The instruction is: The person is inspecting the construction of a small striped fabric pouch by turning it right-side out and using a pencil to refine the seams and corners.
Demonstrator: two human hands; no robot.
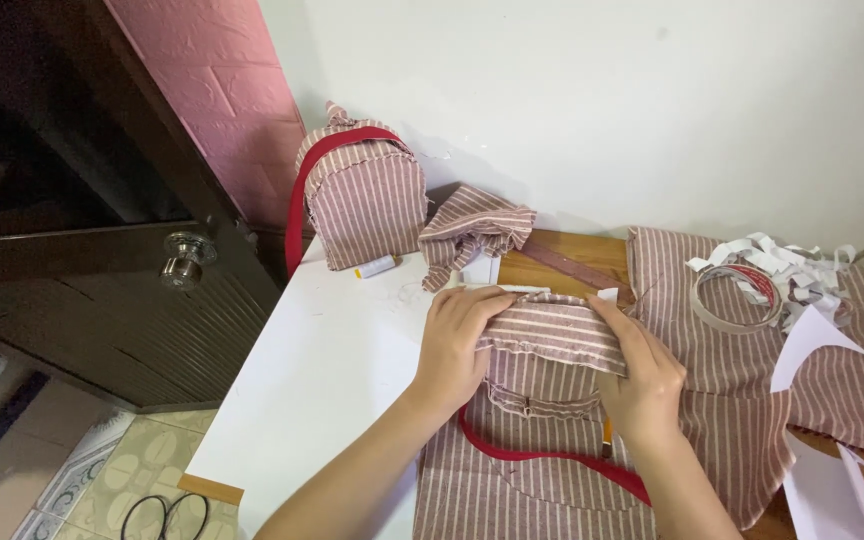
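Pinching striped fabric piece (552,330), both hands (552,350), white table (322,380), dark door (102,290), white wall (602,100)

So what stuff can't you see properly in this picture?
Head view:
- Striped fabric piece: its middle edges are covered by the left hand and right hand.
- Scissors on the floor: cut off by the bottom edge.
- Orange object: mostly hidden behind the right hand.

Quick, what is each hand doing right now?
Left hand: closed on the folded pink striped fabric piece, left end.
Right hand: closed on the same fabric, right end.
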